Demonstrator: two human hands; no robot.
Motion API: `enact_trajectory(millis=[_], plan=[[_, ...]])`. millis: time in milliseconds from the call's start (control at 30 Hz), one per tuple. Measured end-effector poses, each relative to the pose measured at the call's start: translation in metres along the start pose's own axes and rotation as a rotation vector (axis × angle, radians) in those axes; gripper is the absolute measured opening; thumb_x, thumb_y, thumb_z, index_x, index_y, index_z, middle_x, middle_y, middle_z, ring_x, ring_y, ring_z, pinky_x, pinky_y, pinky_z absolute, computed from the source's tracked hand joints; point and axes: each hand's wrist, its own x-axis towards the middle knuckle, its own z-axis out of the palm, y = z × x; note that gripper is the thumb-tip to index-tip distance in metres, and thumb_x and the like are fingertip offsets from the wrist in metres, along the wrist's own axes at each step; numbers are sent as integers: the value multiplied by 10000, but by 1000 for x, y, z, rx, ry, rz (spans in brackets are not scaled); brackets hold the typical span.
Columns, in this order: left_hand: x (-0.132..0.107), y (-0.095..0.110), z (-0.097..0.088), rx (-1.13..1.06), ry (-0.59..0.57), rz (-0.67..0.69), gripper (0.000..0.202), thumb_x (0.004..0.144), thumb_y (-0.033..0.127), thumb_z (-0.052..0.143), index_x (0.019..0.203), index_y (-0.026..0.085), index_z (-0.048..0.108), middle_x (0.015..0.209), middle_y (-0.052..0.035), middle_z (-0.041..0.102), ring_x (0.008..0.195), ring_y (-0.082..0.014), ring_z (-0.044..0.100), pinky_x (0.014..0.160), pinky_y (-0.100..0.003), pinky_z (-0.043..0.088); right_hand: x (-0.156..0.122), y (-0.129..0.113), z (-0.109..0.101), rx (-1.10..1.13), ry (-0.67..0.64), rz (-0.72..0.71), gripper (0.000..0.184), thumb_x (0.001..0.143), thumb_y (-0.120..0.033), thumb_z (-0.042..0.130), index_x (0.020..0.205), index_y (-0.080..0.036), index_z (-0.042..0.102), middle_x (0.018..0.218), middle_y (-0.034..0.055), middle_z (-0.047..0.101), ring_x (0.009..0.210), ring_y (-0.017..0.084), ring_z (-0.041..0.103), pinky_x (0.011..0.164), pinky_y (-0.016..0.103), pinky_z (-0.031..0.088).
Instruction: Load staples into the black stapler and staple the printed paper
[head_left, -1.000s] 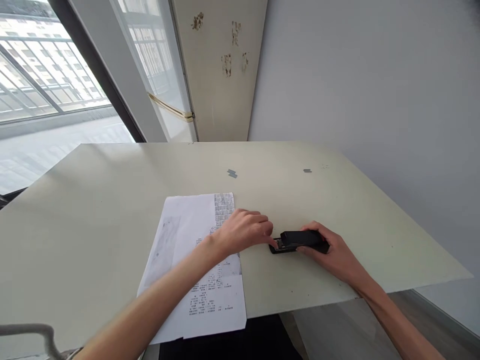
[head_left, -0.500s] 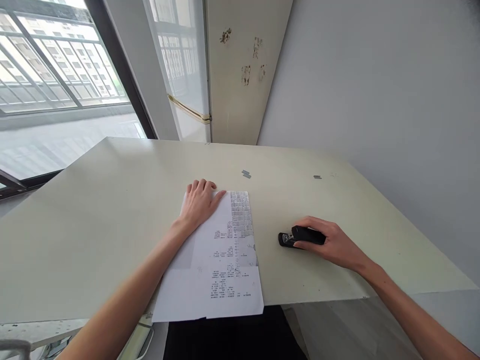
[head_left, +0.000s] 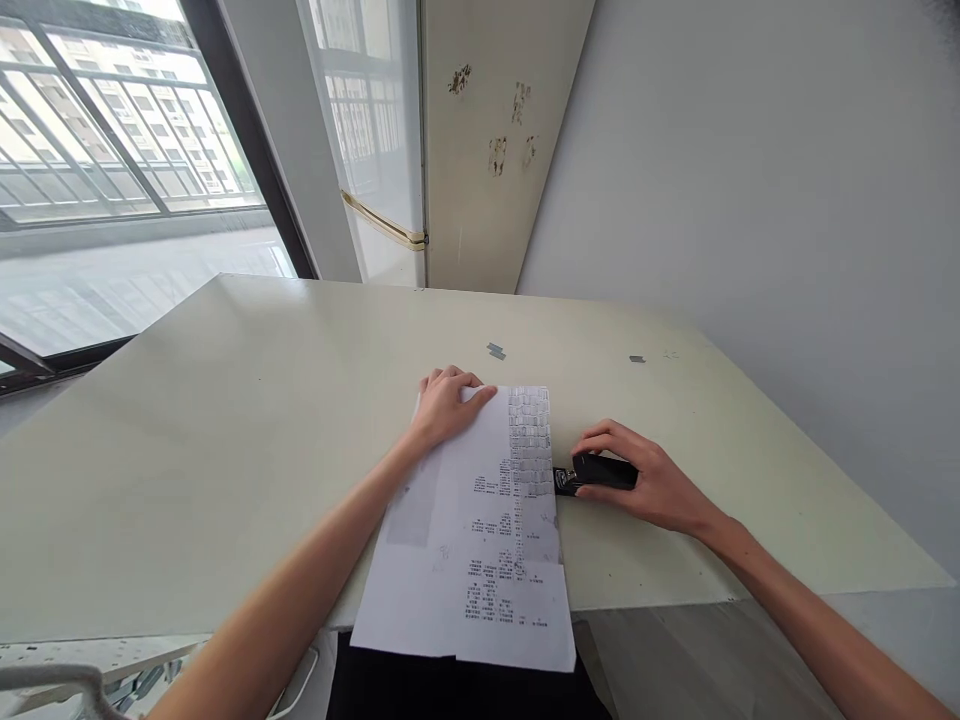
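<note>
My left hand (head_left: pixel 450 405) is at the far left corner of a stack of printed paper sheets (head_left: pixel 442 600), thumb on top and fingers curled at the edge. The sheets lie on the table, their near end sticking out past its front edge over my lap. Dense rows of what look like staples (head_left: pixel 529 440) cover their upper right part. Wrapped round a black stapler (head_left: pixel 606 470), my right hand (head_left: pixel 645 480) holds it flat on the table. The stapler's front end meets the right edge of the sheets; whether paper lies in its jaw I cannot tell.
The pale table (head_left: pixel 225 450) carries grey tape pieces (head_left: pixel 496 351) toward the back and another tape piece (head_left: pixel 637 359) to the right. A fridge (head_left: pixel 480 220) stands behind it, a grey wall (head_left: pixel 750 150) at right, a window (head_left: pixel 127 130) at left.
My left hand has slid the sheets to the right, up against the stapler's front end. My right hand and the stapler have shifted slightly left.
</note>
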Motion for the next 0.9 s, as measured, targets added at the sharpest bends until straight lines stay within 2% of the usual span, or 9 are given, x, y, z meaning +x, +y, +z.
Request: enact_trajectory(millis=[100, 167, 300, 467, 533, 633, 733, 800, 900], plan=[[3, 7, 12, -6, 15, -1, 346, 1002, 528, 581, 973, 243, 774, 1121, -58, 708, 1189, -290, 538, 1140, -511, 315, -3, 4, -1, 4, -18, 32, 419, 950, -620, 642, 1258, -336, 640, 1289, 67, 664, 1115, 269, 667, 959, 428, 568], [2, 11, 19, -4, 30, -5, 347, 998, 537, 591, 973, 241, 770, 1119, -58, 712, 1189, -295, 539, 1131, -507, 329, -6, 7, -1, 6, -21, 66, 466, 990, -660, 534, 1333, -352, 604, 1367, 69, 638, 1189, 289, 643, 1011, 465, 551], [-1, 18, 27, 12, 66, -15, 304, 999, 495, 614, 956, 230, 757, 1104, -65, 707, 1186, -303, 534, 1126, -506, 342, -6, 1, 0, 33, 58, 191, 480, 1077, -617, 304, 1405, -373, 554, 1485, 48, 579, 1346, 286, 579, 1106, 475, 502], [-13, 31, 25, 25, 122, 5, 252, 1029, 415, 602, 1176, 228, 688, 1271, -79, 642, 1294, -301, 471, 1142, -495, 360, 3, -18, 1, 35, 161, 323, 487, 1073, -633, 290, 1352, -362, 583, 1528, 28, 554, 1417, 278, 529, 1192, 483, 430], [-27, 38, 20, 31, 87, 105, 233, 1035, 387, 605, 1191, 224, 665, 1285, -79, 633, 1305, -295, 471, 1128, -487, 399, 9, -24, 2, 36, 163, 366, 509, 1070, -648, 269, 1340, -360, 591, 1534, 21, 554, 1434, 276, 513, 1210, 493, 410], [-61, 49, 13, 11, -62, 300, 181, 1039, 359, 609, 1156, 230, 657, 1256, -70, 646, 1280, -281, 516, 1074, -468, 486, 17, -31, 4, 38, 145, 410, 552, 1066, -667, 236, 1358, -353, 584, 1537, 16, 560, 1462, 272, 482, 1228, 503, 390], [-101, 56, 12, 28, -178, 423, 243, 1010, 373, 663, 1222, 256, 639, 1385, -85, 598, 1425, -313, 448, 1128, -516, 480, 26, -36, 6, 6, 131, 430, 599, 1056, -686, 212, 1366, -339, 589, 1538, 19, 570, 1479, 274, 466, 1232, 503, 392], [-120, 58, 15, 77, -218, 462, 402, 985, 410, 698, 1352, 282, 596, 1558, -110, 477, 1543, -361, 315, 1177, -580, 437, 31, -37, 8, -29, 115, 437, 621, 1052, -691, 197, 1378, -338, 591, 1539, 14, 574, 1479, 276, 472, 1231, 505, 399], [-134, 57, 21, 136, -230, 508, 559, 990, 487, 667, 1500, 326, 503, 1729, -98, 238, 1608, -391, 162, 1247, -647, 317, 36, -38, 11, -68, 76, 430, 641, 1048, -696, 177, 1398, -351, 588, 1550, 4, 567, 1481, 279, 477, 1225, 511, 411]])
